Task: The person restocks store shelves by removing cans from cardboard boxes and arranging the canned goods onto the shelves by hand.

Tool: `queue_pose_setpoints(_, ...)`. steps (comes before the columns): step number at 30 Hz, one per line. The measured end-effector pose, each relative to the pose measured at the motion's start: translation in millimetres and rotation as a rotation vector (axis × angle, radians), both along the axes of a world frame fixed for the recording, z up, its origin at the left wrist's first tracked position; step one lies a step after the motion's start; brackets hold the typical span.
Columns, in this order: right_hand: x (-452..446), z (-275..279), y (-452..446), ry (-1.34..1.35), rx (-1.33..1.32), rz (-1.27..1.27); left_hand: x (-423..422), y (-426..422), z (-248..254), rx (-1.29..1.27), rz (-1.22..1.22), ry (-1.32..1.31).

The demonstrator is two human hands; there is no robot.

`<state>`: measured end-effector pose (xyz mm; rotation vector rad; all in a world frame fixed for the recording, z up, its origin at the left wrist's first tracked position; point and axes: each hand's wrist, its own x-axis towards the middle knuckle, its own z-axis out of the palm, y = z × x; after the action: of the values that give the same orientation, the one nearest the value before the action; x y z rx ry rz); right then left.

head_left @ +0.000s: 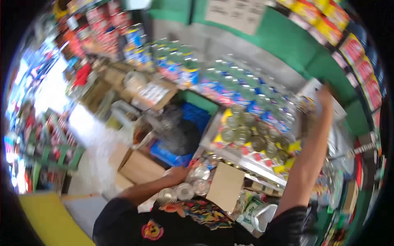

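My left hand [177, 174] is low in the middle of the view, beside several upside-down or lidded clear containers [201, 173]. Its fingers are blurred, and I cannot tell whether they grip one. My right arm stretches far to the upper right. There my right hand [324, 96] is at a white box [337, 107] by the end of the shelf, next to some small yellowish packed items [305, 104]. Blur hides its fingers too. Between my arms, short jars with yellow labels [242, 133] stand in rows, with clear blue-labelled bottles [246, 90] behind them.
A cardboard box [143, 166] and a blue crate with a dark bag [186, 137] lie left of the shelf. Close to my body are a cardboard flap [225, 186] and a green-white packet [252, 213]. Stocked shelves [361, 61] line the right side.
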<state>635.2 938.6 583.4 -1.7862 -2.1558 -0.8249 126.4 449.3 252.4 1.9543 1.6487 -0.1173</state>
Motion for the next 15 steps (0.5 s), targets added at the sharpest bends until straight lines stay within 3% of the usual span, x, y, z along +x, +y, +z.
queue_pose_setpoints(1,-40.0,24.8,-54.2,0.027,-0.146,0.056,1.9,-0.7,9.6,-0.002,-0.014,-0.016)
queue_pose_setpoints(2,-69.6,41.0,-95.7,0.300,-0.293,0.066,3.0,0.0,45.0,-0.088,0.015,-0.041)
queue_pose_setpoints(4,-176.1,43.4,-248.0,0.755,0.013,0.404,3.4,-9.3,41.6,-0.028,-0.034,-0.013)
queue_pose_setpoints(6,-242.8,23.0,-339.6,0.938,-0.053,0.731,0.8,-9.8,33.7,-0.018,-0.043,0.024)
queue_pose_setpoints(7,-268.4,19.3,-382.1,0.754,-0.198,0.882,1.7,-10.2,24.4,-0.043,-0.031,0.041)
queue_pose_setpoints(8,-294.0,8.5,-430.7,0.736,-0.621,0.759,0.5,-11.6,10.1,-0.067,-0.026,0.057)
queue_pose_setpoints(9,-311.2,-17.7,-430.6,0.504,-0.806,1.331,-4.0,-16.2,-32.7,0.132,0.009,-0.237)
queue_pose_setpoints(10,-329.6,-32.2,-458.1,0.375,-0.942,1.288,-8.0,-23.4,-50.0,0.329,0.036,-0.531)
queue_pose_setpoints(11,-336.7,-57.5,-473.8,0.346,-1.014,1.306,-11.9,-29.3,-68.3,0.348,0.021,-0.558)
queue_pose_setpoints(13,-345.2,-98.1,-491.2,0.233,-1.139,1.244,-17.3,-38.9,-14.5,0.384,-0.011,-0.612)
queue_pose_setpoints(15,-343.9,-124.9,-506.2,0.085,-1.258,1.067,6.8,-31.7,10.6,-0.019,0.030,-0.053)
